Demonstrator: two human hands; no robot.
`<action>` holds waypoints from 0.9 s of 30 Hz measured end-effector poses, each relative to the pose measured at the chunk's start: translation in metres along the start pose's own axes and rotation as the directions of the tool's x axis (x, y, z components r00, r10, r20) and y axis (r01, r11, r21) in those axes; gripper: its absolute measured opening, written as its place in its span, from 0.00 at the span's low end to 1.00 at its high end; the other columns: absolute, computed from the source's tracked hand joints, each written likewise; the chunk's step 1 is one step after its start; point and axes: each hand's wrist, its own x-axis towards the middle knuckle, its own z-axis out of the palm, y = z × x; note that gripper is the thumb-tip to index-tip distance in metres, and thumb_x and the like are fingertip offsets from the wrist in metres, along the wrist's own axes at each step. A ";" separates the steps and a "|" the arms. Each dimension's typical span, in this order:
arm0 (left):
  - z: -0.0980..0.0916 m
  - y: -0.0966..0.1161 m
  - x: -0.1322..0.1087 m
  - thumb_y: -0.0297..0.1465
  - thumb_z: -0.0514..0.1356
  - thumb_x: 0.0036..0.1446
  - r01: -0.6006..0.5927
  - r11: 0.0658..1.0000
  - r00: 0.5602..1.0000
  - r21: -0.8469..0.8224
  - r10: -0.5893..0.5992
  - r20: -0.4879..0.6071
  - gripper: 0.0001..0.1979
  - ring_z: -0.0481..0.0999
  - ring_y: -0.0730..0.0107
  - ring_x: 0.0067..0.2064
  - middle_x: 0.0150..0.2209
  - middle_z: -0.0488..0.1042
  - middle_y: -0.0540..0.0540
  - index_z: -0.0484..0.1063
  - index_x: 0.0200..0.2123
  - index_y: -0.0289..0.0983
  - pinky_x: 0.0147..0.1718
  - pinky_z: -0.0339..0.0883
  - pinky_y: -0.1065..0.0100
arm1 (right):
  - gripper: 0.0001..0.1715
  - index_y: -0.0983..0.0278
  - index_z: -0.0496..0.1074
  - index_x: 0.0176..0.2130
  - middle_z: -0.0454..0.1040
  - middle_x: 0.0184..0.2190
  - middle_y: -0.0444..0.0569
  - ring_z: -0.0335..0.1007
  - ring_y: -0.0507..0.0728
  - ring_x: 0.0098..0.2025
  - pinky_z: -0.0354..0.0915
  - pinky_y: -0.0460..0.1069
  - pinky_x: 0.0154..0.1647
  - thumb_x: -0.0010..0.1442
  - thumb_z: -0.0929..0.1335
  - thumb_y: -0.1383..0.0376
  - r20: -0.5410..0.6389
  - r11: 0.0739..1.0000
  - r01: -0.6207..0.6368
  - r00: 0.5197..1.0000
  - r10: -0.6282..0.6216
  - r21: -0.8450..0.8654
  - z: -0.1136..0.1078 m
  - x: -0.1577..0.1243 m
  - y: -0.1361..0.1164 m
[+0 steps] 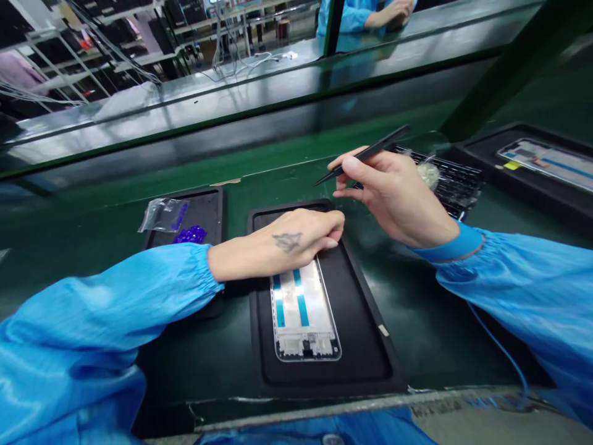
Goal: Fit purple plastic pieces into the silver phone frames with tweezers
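Note:
A silver phone mid-frame (320,303) with blue strips lies face up in a black tray (364,346) in front of me. My left hand (296,242) is over its upper end, fingers curled and closed. Whatever those fingers hold, if anything, is hidden beneath the hand. Up and to the right, my right hand (398,194) grips black tweezers (382,144) between thumb and fingers. The tweezers' tip points left and down, in the air beyond the left hand.
Another black tray (215,213) at left holds a clear plastic bag (160,216) and small purple-blue pieces (191,235). Right of my right hand lie rows of black parts (458,185). A further phone frame (551,162) sits far right. A co-worker's hands (393,13) show across the line.

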 end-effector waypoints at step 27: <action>-0.002 -0.015 -0.076 0.24 0.65 0.60 0.238 0.329 0.722 -0.914 -0.689 -0.059 0.04 0.80 0.75 0.31 0.31 0.82 0.42 0.80 0.36 0.28 0.38 0.75 0.71 | 0.15 0.59 0.83 0.37 0.82 0.34 0.45 0.78 0.56 0.33 0.71 0.51 0.38 0.59 0.74 0.51 0.169 0.943 -0.022 0.982 0.083 -0.332 0.045 -0.034 0.007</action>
